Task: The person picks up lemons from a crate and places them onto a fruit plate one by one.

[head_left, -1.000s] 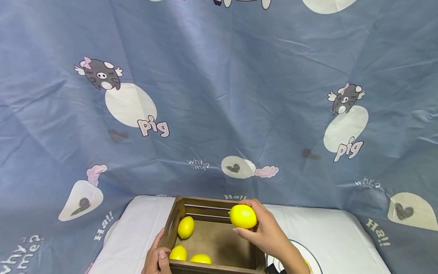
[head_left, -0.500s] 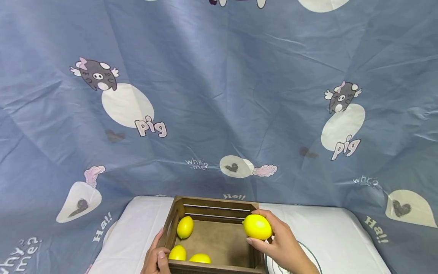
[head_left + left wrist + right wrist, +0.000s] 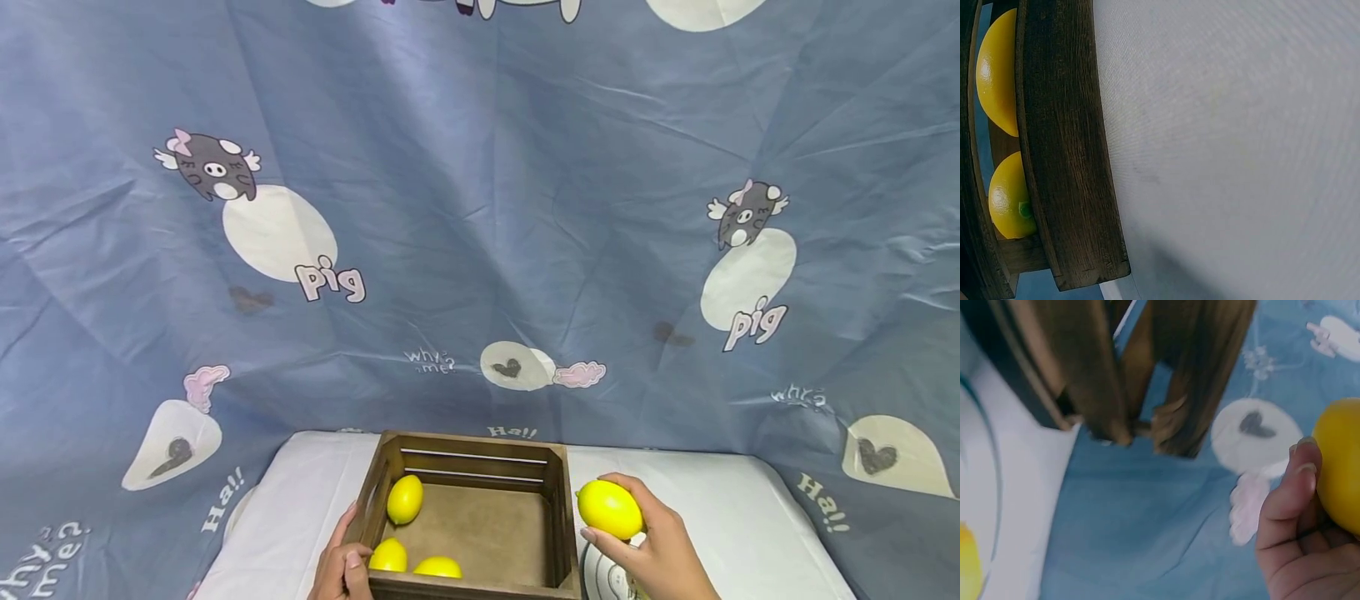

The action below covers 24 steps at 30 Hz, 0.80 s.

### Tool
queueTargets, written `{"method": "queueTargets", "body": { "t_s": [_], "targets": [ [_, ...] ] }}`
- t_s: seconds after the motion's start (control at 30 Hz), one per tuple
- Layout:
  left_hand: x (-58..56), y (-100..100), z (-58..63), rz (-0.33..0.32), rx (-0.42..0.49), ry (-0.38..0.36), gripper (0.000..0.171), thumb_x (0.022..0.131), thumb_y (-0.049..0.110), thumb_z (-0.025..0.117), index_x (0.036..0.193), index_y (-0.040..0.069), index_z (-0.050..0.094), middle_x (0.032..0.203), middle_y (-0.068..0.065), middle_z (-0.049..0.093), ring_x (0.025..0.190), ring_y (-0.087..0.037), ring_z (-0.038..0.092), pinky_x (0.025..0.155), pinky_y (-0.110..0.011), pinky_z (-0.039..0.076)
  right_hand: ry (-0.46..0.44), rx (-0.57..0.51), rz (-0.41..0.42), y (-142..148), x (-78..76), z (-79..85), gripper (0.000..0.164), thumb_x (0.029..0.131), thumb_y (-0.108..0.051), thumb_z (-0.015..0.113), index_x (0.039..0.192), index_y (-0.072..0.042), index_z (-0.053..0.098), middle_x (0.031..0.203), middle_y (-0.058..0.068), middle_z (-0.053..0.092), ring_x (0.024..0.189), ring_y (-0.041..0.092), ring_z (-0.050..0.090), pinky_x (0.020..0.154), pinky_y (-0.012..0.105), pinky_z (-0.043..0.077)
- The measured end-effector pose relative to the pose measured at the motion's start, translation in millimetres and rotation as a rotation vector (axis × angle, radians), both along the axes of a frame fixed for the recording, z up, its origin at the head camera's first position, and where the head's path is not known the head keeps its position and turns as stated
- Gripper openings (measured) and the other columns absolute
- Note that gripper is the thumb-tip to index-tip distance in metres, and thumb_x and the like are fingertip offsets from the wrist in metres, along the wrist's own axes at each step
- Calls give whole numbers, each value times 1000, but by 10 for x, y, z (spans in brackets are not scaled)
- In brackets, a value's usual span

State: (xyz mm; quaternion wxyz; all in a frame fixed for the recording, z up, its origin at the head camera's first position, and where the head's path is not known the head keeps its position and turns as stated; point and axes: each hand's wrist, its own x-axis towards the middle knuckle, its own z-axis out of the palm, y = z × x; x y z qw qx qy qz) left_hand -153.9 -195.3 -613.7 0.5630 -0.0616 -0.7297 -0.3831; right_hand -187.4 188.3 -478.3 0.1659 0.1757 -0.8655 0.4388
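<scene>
A yellow lemon [image 3: 609, 508] is gripped between the thumb and fingers of my right hand [image 3: 658, 542], just right of the wooden crate [image 3: 557, 517] and above a plate. In the right wrist view the same lemon [image 3: 1342, 465] shows at the right edge, partly cut off. My left hand [image 3: 341, 562] holds the crate's near left corner, fingers along its left side. Inside the crate lie three lemons: one toward the back left [image 3: 405, 500], one in the front left corner [image 3: 389, 555] and one by the front wall [image 3: 438, 567]. The left wrist view shows two lemons through the crate's slats.
A white plate [image 3: 592, 575] with dark rings stands right of the crate, partly hidden by my right hand. Another yellow lemon [image 3: 969, 562] shows at the left of the right wrist view. A white cloth [image 3: 738, 517] covers the table, and a blue printed curtain [image 3: 480, 250] hangs behind.
My right hand has carried the lemon rightward and lower, from over the crate's right part to beyond its right wall. My left hand has stayed on the crate.
</scene>
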Motion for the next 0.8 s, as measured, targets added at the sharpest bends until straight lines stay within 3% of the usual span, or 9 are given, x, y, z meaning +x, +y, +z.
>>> {"method": "queueTargets", "body": {
  "t_s": [0.2,0.4,0.5,0.6,0.8],
  "targets": [
    [7,23,32,-9,1,-5,24,99,-9,48,81,-2,63,127,-35,65,119,-9,62,89,-14,39,-127,38,-169,212,45,-119,61,77,-28,95,129,-21,63,104,-8,71,74,8,56,65,30,46],
    [-12,-7,17,-20,-6,9,25,100,-7,47,82,-2,64,127,-36,65,107,-13,65,86,-15,40,-328,89,-302,470,22,-253,68,82,-44,89,135,-14,59,108,7,72,81,18,59,70,35,49],
    [-1,-34,-6,-13,-23,-14,24,100,-6,48,83,-1,64,130,-34,65,104,-14,65,80,-16,41,-418,93,-332,575,20,-342,73,83,-49,87,136,-11,56,110,10,71,83,20,59,71,36,50],
    [3,-45,-12,-15,-32,-7,24,101,-6,47,83,-2,64,129,-36,64,110,-12,64,79,-15,41,-474,106,-346,650,19,-458,76,83,-51,86,138,-10,54,111,10,70,84,21,60,73,38,50],
    [-53,-46,2,-49,-50,67,27,102,-5,44,80,-6,61,122,-43,62,126,-14,60,95,-15,41,-539,118,-384,757,42,-704,76,83,-51,85,137,-8,53,104,9,70,83,21,59,73,38,48]
  ]
}}
